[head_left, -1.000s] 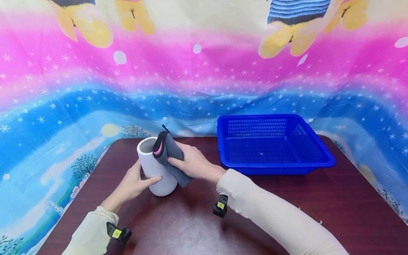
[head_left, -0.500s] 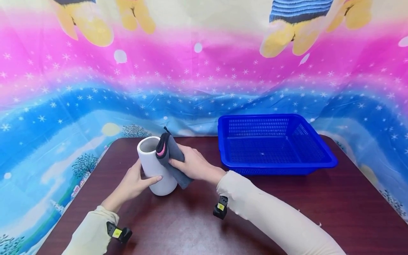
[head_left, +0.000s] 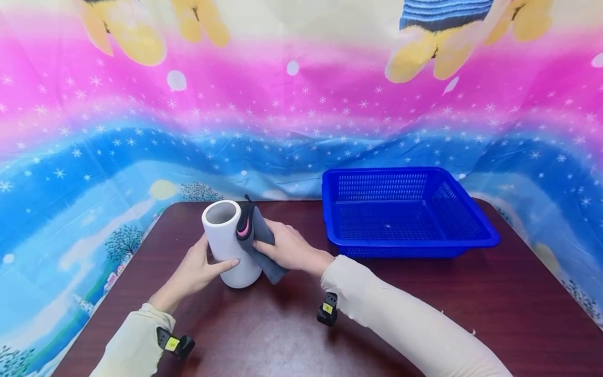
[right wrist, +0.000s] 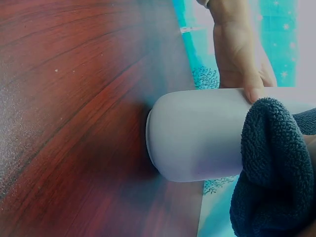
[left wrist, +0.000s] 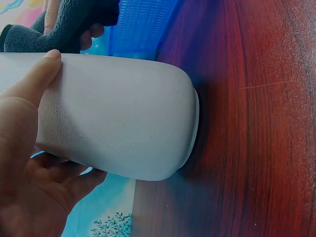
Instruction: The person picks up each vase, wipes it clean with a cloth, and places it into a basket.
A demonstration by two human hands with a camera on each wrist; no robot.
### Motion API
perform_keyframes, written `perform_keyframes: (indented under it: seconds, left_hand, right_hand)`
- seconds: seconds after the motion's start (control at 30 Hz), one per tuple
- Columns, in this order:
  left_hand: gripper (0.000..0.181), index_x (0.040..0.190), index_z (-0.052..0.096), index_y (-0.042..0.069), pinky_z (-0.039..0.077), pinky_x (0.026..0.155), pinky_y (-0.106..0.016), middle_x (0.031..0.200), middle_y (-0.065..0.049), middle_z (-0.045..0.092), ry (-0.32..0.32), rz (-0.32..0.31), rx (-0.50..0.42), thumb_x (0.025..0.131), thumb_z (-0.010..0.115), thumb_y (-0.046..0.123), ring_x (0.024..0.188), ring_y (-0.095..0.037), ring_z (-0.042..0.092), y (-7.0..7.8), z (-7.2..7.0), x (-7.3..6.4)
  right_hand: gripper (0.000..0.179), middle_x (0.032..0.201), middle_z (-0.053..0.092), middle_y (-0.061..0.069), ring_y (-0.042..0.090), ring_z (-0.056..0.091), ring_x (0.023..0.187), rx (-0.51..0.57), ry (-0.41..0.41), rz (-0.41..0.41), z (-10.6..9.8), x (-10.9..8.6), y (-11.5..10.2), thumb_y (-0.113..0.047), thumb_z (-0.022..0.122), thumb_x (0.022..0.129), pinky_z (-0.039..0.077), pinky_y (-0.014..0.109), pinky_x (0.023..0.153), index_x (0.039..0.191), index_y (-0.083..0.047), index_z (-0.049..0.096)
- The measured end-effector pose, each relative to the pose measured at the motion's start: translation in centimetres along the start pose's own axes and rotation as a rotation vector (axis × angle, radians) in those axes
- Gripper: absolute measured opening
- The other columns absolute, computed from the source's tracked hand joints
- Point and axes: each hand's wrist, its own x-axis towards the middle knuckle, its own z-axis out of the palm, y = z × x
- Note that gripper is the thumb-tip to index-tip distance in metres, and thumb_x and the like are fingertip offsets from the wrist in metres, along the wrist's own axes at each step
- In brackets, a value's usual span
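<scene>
A white vase (head_left: pixel 225 246) with a wide round mouth stands on the table, left of the middle. My left hand (head_left: pixel 196 269) grips it from the left, thumb across the front and fingers round the far side, as the left wrist view shows. In my right hand (head_left: pixel 292 244) is a folded grey cloth (head_left: pixel 268 254) with a dark, pink-striped edge and a small loop on top. The cloth lies against the vase's right side, just below the rim. In the right wrist view the fluffy cloth (right wrist: pixel 269 163) overlaps the vase (right wrist: pixel 197 136) and hides most of the right hand.
A blue perforated plastic basket (head_left: pixel 410 243) stands at the back right of the dark wooden table (head_left: pixel 282 335). Behind the table hangs a printed cloth backdrop (head_left: pixel 292 104) with snowflakes. Both wrists carry small black cameras.
My right hand has moved the cloth from over the vase's rim rightward and slightly down along its side, uncovering the mouth. The left hand keeps its grip on the vase.
</scene>
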Motion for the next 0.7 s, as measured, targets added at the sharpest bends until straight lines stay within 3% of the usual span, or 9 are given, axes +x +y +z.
perform_keyframes:
  seconds: [0.7]
  left_hand:
    - [0.079,0.147,0.037,0.007,0.056,0.096,-0.055,0.136,-0.021,0.06,-0.002,-0.011,0.021,0.086,0.082,0.028,0.118,-0.037,0.064,0.11,-0.12,0.0]
  right_hand:
    - [0.03,0.109,0.073,0.002,0.014,0.067,0.088,-0.045,-0.05,0.056,0.69,-0.49,0.7,-0.032,0.067,0.097,0.055,0.027,0.076,0.124,-0.021,0.062]
